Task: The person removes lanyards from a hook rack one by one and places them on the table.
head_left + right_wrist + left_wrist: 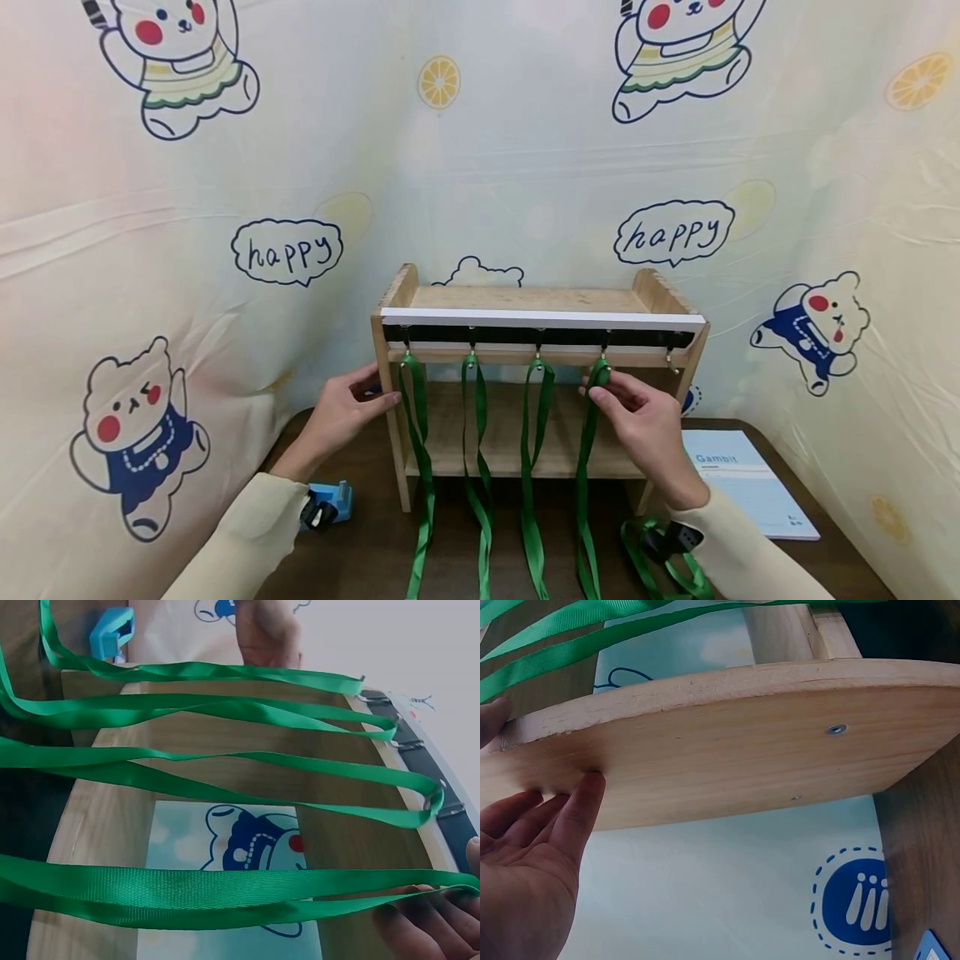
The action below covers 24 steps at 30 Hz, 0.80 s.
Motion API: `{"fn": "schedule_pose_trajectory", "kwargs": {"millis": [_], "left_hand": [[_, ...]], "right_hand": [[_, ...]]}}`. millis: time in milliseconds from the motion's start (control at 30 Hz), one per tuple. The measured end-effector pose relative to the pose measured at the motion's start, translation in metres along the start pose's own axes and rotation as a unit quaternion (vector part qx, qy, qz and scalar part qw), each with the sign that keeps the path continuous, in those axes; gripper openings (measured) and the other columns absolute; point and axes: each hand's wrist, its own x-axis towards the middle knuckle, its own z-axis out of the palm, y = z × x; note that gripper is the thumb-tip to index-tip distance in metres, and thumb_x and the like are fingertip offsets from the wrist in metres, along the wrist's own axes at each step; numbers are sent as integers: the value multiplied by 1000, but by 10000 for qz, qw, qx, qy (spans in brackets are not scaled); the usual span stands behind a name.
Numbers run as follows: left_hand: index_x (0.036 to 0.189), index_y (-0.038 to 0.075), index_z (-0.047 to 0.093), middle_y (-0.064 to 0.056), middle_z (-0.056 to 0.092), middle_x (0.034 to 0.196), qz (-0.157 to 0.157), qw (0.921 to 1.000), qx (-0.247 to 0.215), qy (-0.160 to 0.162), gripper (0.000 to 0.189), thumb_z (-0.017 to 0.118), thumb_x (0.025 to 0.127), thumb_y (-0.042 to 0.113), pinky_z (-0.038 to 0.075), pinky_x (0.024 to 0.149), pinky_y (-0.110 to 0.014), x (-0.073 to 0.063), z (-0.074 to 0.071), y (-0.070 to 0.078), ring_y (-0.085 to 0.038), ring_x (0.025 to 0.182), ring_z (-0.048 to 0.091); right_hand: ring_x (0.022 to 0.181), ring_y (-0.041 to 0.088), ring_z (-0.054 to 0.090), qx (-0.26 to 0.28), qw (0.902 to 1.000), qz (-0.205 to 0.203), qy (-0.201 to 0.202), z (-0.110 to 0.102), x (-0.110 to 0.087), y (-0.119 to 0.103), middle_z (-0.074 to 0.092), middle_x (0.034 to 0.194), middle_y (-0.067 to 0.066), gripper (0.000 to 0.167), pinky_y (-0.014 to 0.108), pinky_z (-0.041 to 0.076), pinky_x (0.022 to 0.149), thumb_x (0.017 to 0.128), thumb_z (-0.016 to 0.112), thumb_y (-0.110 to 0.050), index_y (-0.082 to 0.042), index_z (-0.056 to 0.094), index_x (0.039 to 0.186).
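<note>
A wooden two-tier rack (517,417) stands on the table, with a black and white strip (540,335) of small metal hooks along its upper front. At its left side panel (727,742), my left hand (337,417) rests its fingertips on the outer face, thumb at the front edge. My right hand (648,425) pinches a green lanyard (588,467) near its upper loop, right below a hook. To the left, three more green lanyards (225,712) hang from hooks, their lower ends trailing down in front. The rightmost hook (670,358) carries no lanyard.
Another green lanyard (693,575) lies on the dark table (360,558) below my right wrist. A white and pale blue Gambit notepad (750,483) lies at the right. Left of the rack sits a small blue object (337,502). A printed cloth (480,183) hangs behind and along both sides.
</note>
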Motion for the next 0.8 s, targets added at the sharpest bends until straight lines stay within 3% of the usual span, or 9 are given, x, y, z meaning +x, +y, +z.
{"fn": "schedule_pose_trajectory", "kwargs": {"millis": [233, 500, 667, 800], "left_hand": [[148, 11, 53, -20, 68, 130, 6, 10000, -55, -25, 63, 75, 93, 32, 63, 86, -37, 1, 0, -1, -32, 111, 69], [149, 10, 51, -20, 67, 132, -36, 10000, -69, -40, 65, 75, 93, 34, 62, 87, -38, 1, -1, 1, -34, 114, 68], [149, 10, 51, -21, 67, 132, -32, 9999, -86, -46, 65, 75, 93, 33, 62, 88, -39, 1, -1, 1, -34, 115, 68], [149, 10, 51, -21, 67, 133, -42, 9999, -71, -62, 65, 75, 93, 33, 62, 89, -40, 0, -1, 0, -34, 115, 68]], "right_hand": [[93, 13, 77, -132, 9999, -41, -9, 6, 4, 0, 80, 102, 6, 28, 13, 57, 82, 96, 70, -27, -10, 73, 119], [86, 7, 77, -223, 9997, 2, -41, 8, 4, 0, 81, 97, 3, 28, 14, 57, 81, 95, 71, -27, -11, 73, 119], [87, 7, 77, -286, 9994, 18, -182, 9, 5, -1, 81, 100, 3, 27, 14, 55, 76, 99, 67, -27, -12, 73, 120], [90, 6, 77, -267, 9992, 123, -277, 9, 6, -2, 81, 100, 3, 27, 13, 54, 79, 102, 62, -28, -12, 73, 120]]}}
